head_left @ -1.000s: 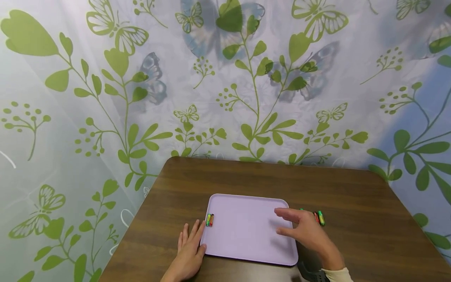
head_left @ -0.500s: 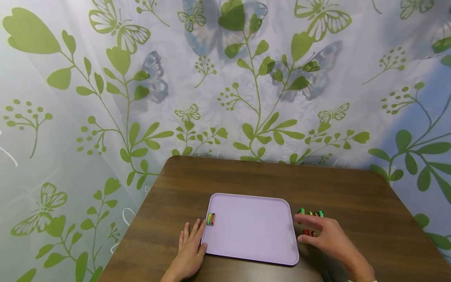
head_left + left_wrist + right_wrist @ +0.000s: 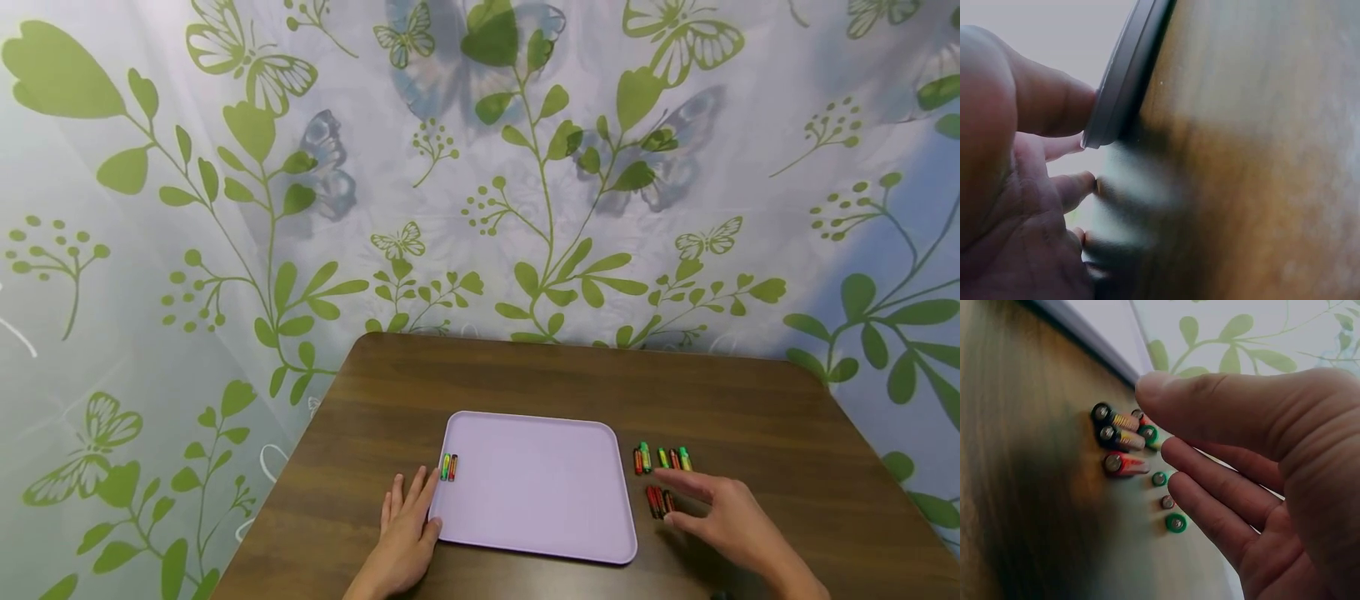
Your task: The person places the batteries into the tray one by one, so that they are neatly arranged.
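Touching the lavender tray [image 3: 532, 487] at 8 o'clock: left hand [image 3: 405, 537], fingers spread. Right hand [image 3: 723, 510], wide, beside loose batteries [image 3: 659, 502] at tray's 3 o'clock, print illegible. Two slim batteries [image 3: 453, 467] inside, 9 o'clock.

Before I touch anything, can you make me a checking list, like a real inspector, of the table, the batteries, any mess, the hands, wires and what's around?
Surface: brown table with a wood-like grain.
Job's things: two batteries lie in the purple tray by its left edge; eight loose batteries lie on the table right of it, five in the back row and three in front.
Clutter: nothing seen.
Hands: left hand has its thumb against the tray's rim; right hand is beside the loose batteries, holding nothing.
Cables: nothing seen.
Surroundings: hanging sheet with green leaves and butterflies.
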{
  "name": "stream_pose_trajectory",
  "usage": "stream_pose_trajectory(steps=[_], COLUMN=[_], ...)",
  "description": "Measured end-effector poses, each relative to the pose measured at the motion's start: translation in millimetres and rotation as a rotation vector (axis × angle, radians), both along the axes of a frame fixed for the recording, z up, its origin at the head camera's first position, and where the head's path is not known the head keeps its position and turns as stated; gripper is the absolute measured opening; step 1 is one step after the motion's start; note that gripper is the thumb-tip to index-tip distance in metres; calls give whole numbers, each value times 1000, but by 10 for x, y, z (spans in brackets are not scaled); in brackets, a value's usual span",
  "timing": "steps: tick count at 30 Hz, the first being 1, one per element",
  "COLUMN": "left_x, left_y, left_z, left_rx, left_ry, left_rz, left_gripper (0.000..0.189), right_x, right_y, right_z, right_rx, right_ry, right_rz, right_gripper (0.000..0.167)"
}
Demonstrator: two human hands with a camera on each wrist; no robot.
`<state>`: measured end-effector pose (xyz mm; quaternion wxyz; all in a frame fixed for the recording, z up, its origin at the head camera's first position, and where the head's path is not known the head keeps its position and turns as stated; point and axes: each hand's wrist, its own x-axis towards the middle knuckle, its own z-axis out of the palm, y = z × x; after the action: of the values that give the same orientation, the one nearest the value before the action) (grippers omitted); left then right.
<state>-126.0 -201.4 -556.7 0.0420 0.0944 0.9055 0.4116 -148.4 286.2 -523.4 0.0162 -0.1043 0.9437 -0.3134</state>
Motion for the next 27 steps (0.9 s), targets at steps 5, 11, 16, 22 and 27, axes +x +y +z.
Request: stream_pose_trajectory(steps=[5,11,16,22,27], left_x=[2,7,14,24,34], left_y=[-4,-5,-5,-6,-5], left_z=[-7,-3,-7,-1,10], left_rx=[5,3,3,6,10], left_ry=[6,9,10,16,11], left_rz=[0,0,-1,0,3], left_gripper=[69,68,68,68,68], right_x=[-13,-14,29,58,51], right_y=[21,42,36,30,-23], right_z=[-41,-146,-218,-231,-156], right_rx=[35,100,120,108,55], right_ry=[-36,-2,33,31,56], right_rz=[-10,-8,-54,-98,-99], right_gripper=[56,55,51,49,49])
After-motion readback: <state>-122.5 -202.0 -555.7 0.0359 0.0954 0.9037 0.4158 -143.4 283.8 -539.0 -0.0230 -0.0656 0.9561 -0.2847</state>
